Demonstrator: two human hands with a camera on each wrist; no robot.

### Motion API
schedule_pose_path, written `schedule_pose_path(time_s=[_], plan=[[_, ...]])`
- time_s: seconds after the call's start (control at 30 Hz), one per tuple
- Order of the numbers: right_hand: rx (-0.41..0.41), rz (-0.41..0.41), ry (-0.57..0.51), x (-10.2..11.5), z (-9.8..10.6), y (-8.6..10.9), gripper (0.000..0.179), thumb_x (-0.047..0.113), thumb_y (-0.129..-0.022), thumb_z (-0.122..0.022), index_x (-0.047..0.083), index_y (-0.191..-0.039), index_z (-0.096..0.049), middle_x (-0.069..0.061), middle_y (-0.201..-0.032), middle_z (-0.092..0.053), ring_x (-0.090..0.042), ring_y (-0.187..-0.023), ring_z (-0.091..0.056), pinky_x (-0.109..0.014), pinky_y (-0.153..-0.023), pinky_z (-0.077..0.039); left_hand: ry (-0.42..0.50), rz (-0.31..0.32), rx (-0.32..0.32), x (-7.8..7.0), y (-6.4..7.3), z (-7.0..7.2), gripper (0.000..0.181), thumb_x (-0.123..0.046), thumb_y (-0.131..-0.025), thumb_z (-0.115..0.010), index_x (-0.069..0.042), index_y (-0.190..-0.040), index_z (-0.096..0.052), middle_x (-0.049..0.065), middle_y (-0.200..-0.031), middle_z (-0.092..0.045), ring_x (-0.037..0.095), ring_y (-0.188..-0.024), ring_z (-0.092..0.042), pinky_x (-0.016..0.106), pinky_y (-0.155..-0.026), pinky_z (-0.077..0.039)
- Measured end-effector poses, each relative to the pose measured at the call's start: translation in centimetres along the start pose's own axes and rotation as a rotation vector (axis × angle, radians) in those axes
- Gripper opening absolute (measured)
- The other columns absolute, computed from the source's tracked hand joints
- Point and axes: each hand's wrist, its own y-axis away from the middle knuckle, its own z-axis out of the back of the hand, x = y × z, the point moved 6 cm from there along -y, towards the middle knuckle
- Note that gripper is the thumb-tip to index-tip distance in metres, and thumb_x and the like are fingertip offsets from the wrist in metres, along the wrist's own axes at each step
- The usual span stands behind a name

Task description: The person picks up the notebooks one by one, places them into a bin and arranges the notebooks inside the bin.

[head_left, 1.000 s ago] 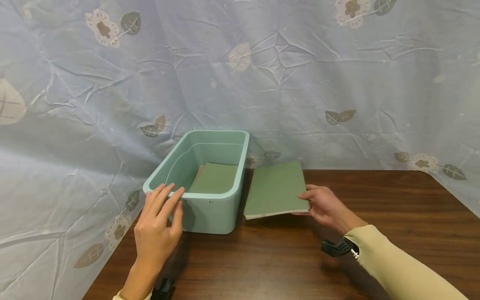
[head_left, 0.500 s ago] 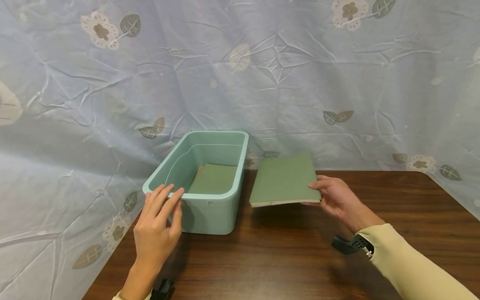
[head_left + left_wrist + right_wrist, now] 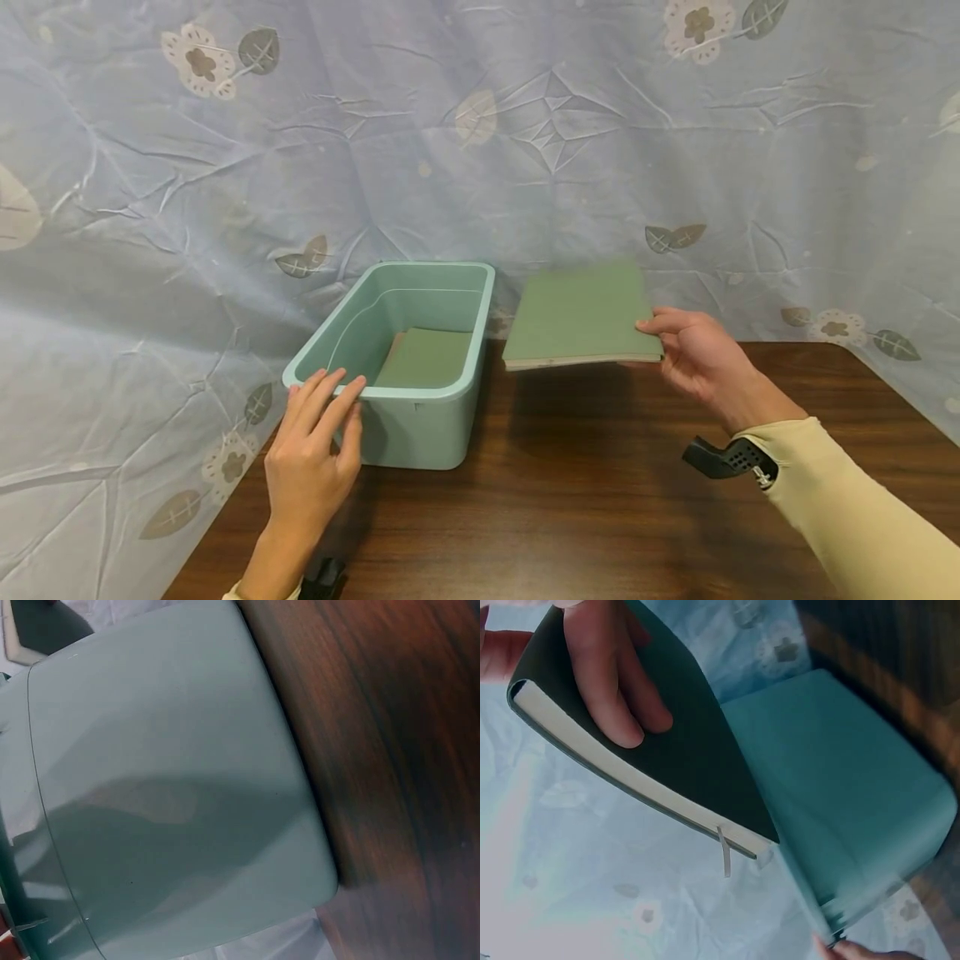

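In the head view, my right hand (image 3: 701, 358) holds a green notebook (image 3: 585, 312) by its right edge, thumb on top. The notebook is raised above the table, cover up and slightly tilted. The right wrist view shows the fingers (image 3: 622, 697) spread under the notebook (image 3: 682, 750), its pale page edges and a thin ribbon hanging out. My left hand (image 3: 311, 454) rests with extended fingers on the near rim of a light green plastic bin (image 3: 412, 433). Inside the bin lies another green notebook (image 3: 431, 358), with a brownish edge showing beneath it.
The bin stands at the left of a dark brown wooden table (image 3: 525, 517), close to a pale flowered curtain (image 3: 555, 208) that hangs behind and along the left side. A black wrist strap (image 3: 727, 458) sits at the right sleeve.
My right hand has lifted the notebook up off the table area and moved it somewhat to the right, away from the bin. The left hand has stayed at the bin's rim.
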Motion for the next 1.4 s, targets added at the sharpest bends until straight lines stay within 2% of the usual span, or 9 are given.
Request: schedule_pose_path(time_s=[0.07,0.17,0.27,0.4,0.53,0.73,0.97,1.17,1.4], plan=[[-0.015,0.006,-0.006,0.8,-0.3,0.2,0.086,0.001,-0.099,-0.043,0.015,-0.155,0.021,0.007,-0.16,0.034,-0.007,-0.143,0.031,-0.015,-0.047,-0.032,-0.001,-0.002,-0.002,0.0,0.0,0.0,0.029,-0.012,-0.091,-0.062,-0.012,-0.118,-0.074,0.014,-0.12,-0.071,0.037,-0.118,-0.062,0.065,-0.105,-0.042],[-0.018,0.021,-0.041,1.8,-0.8,0.4,0.087,0.0,-0.099,-0.044,0.017,-0.156,0.021,0.011,-0.159,0.035,-0.005,-0.142,0.032,-0.015,-0.049,-0.033,0.0,-0.003,-0.008,-0.1,0.0,0.0,0.029,-0.011,-0.091,-0.062,-0.012,-0.117,-0.074,0.014,-0.119,-0.071,0.037,-0.119,-0.062,0.063,-0.107,-0.041],[0.015,0.041,-0.094,2.5,-1.5,0.3,0.081,0.0,-0.1,-0.044,0.017,-0.159,0.01,0.004,-0.167,0.01,-0.006,-0.15,-0.006,-0.012,-0.062,-0.047,0.005,-0.006,-0.023,-0.1,-0.1,0.1,0.028,-0.011,-0.091,-0.062,-0.011,-0.116,-0.074,0.014,-0.117,-0.071,0.037,-0.118,-0.062,0.062,-0.109,-0.041],[0.092,0.064,-0.183,3.2,-2.7,0.2,0.07,-0.004,-0.1,-0.043,0.009,-0.158,-0.006,-0.003,-0.155,-0.028,-0.013,-0.127,-0.052,-0.03,-0.089,-0.058,0.011,-0.009,-0.042,-0.2,0.0,0.1,0.028,-0.01,-0.09,-0.062,-0.011,-0.115,-0.075,0.014,-0.115,-0.072,0.038,-0.114,-0.063,0.06,-0.109,-0.041],[0.139,0.067,-0.234,3.5,-4.0,0.0,0.064,-0.006,-0.1,-0.041,0.006,-0.157,-0.014,-0.007,-0.147,-0.042,-0.019,-0.116,-0.064,-0.042,-0.089,-0.059,0.01,-0.007,-0.051,-0.2,0.1,0.2,0.028,-0.01,-0.09,-0.061,-0.011,-0.114,-0.075,0.013,-0.115,-0.072,0.038,-0.114,-0.063,0.059,-0.11,-0.041],[0.156,0.059,-0.231,3.1,-5.7,-0.6,0.062,-0.005,-0.1,-0.037,0.007,-0.157,-0.015,-0.009,-0.15,-0.038,-0.02,-0.119,-0.061,-0.042,-0.089,-0.059,0.008,-0.008,-0.035,-0.1,0.4,0.1,0.028,-0.011,-0.091,-0.061,-0.011,-0.116,-0.075,0.013,-0.118,-0.071,0.037,-0.117,-0.062,0.06,-0.11,-0.041],[0.194,0.064,-0.219,2.2,-7.5,-1.3,0.063,-0.004,-0.101,-0.034,0.011,-0.158,-0.011,-0.009,-0.16,-0.024,-0.025,-0.148,-0.029,-0.041,-0.088,-0.06,-0.009,-0.003,-0.016,-0.4,0.7,0.3,0.028,-0.013,-0.092,-0.062,-0.012,-0.117,-0.074,0.013,-0.12,-0.071,0.038,-0.119,-0.062,0.063,-0.108,-0.041],[0.191,0.066,-0.202,0.9,-8.5,-1.3,0.06,-0.003,-0.102,-0.031,0.011,-0.157,-0.014,-0.009,-0.152,-0.033,-0.025,-0.14,-0.039,-0.038,-0.085,-0.061,-0.041,0.002,-0.017,-1.7,1.3,1.2,0.027,-0.014,-0.092,-0.063,-0.013,-0.116,-0.075,0.012,-0.12,-0.071,0.037,-0.119,-0.062,0.065,-0.105,-0.043],[0.149,0.083,-0.187,-0.7,-9.7,-1.4,0.058,-0.005,-0.1,-0.033,0.008,-0.155,-0.018,-0.01,-0.147,-0.037,-0.027,-0.143,-0.037,-0.036,-0.082,-0.061,-0.059,0.007,-0.043,-3.0,2.1,2.3,0.026,-0.013,-0.092,-0.063,-0.013,-0.115,-0.075,0.012,-0.119,-0.072,0.037,-0.117,-0.063,0.065,-0.104,-0.044]])
